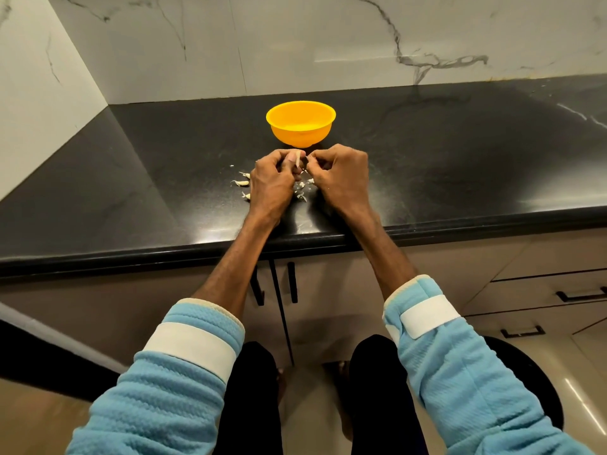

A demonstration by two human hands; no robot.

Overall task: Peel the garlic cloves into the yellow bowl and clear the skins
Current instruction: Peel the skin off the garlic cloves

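Peeling in progress: left hand (272, 183) pinches a garlic clove (298, 161) in curled fingers while right hand (341, 175), fingertips also curled, picks at it, both just at 6 o'clock of the yellow bowl (300, 124). Next move likely needs the last skin stripped & the clove dropped in at 12. Unpeeled cloves (241, 183) lie at left hand's 9 o'clock, skins (300, 196) btwn the hands on the counter (427, 159).
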